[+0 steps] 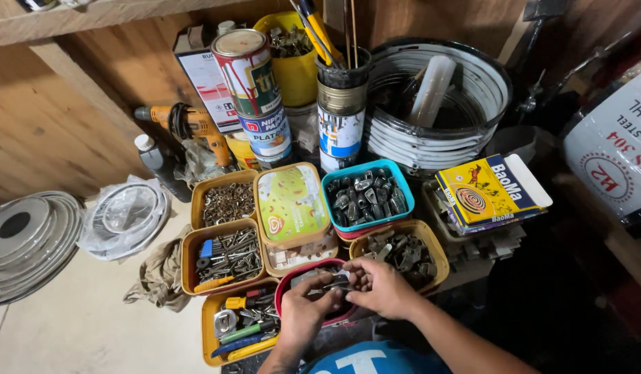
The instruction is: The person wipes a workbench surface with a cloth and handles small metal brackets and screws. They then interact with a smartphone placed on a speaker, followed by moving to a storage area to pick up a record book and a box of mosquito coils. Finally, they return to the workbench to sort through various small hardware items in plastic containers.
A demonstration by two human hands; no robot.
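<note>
Down low, both hands meet over a red tub (290, 282) at the near edge of the clutter. Its rim is rounded, pinkish-red, and small grey metal parts (332, 284) lie inside, partly hidden. The left hand (303, 312) curls over the tub, fingers bent on a metal piece; the right hand (383, 285) pinches a small metal part between thumb and fingertips. Just beside the tub sit a yellow tub (402, 251) of metal brackets, a teal tub (365, 195) of dark parts, and a tool tray (241, 325) with screwdrivers.
</note>
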